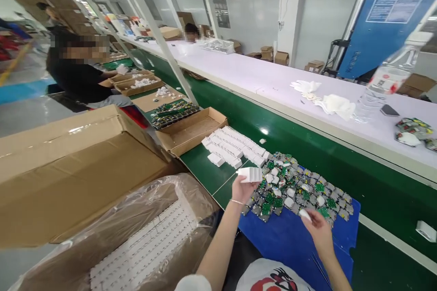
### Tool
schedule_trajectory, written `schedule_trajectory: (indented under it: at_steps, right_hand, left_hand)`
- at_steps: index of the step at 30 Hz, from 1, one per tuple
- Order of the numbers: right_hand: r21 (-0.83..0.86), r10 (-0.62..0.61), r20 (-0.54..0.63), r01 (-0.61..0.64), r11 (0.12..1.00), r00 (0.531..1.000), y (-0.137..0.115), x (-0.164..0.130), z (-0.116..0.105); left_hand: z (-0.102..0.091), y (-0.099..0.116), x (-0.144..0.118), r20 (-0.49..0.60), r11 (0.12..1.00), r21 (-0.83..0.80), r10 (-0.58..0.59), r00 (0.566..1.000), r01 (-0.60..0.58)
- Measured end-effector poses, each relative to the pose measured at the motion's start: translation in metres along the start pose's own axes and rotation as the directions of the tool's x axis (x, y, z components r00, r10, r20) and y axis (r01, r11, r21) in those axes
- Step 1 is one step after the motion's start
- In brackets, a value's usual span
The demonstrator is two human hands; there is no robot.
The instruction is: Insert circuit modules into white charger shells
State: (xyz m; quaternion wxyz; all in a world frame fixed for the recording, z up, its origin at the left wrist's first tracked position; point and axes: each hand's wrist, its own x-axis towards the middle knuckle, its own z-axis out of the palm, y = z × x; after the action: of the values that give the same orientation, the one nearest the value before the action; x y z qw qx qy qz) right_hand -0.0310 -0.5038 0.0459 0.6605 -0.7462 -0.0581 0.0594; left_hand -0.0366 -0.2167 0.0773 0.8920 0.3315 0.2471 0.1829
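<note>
My left hand (243,189) is closed around a short stack of white plastic housings (250,174), held up over the table at the pile's left edge. In my right hand (320,227) a small white plastic piece (305,214) is pinched between thumb and fingers, above the blue mat (278,241). A heap of small circuit boards (300,182), grey and green with some white caps, spreads over the far part of the mat. Behind my left hand, rows of white housings (235,141) stand packed together on the green table (218,179), and one housing (216,159) lies apart from them.
At my left stands a carton lined with clear plastic, filled with rows of white housings (146,245). A closed brown carton (68,177) is beyond it. A shallow cardboard tray (196,129) borders the housings. Gloves (336,104) and a water bottle (389,77) rest on the raised shelf. A co-worker (82,68) sits farther left.
</note>
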Motion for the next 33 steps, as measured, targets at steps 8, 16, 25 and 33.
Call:
schedule_trajectory:
  at_steps: [8, 16, 25, 33]
  right_hand:
    - [-0.248, -0.634, 0.111, 0.639, 0.728, 0.765, -0.143, -0.014, -0.049]
    - [-0.269, -0.589, 0.349, 0.68, 0.682, 0.729, -0.156, -0.039, -0.096]
    - [-0.289, -0.749, 0.38, 0.838, 0.462, 0.543, -0.148, -0.04, -0.11]
    - [-0.342, -0.766, 0.348, 0.834, 0.433, 0.54, -0.151, -0.052, -0.111]
  left_hand:
    - [0.116, -0.055, -0.125, 0.697, 0.762, -0.229, -0.307, 0.648, 0.606]
    - [0.136, -0.058, -0.168, 0.741, 0.777, -0.182, -0.294, 0.604, 0.602]
    - [0.139, -0.059, -0.188, 0.704, 0.838, -0.22, -0.219, 0.676, 0.5]
    - [0.142, -0.063, -0.195, 0.693, 0.858, -0.216, -0.202, 0.692, 0.467]
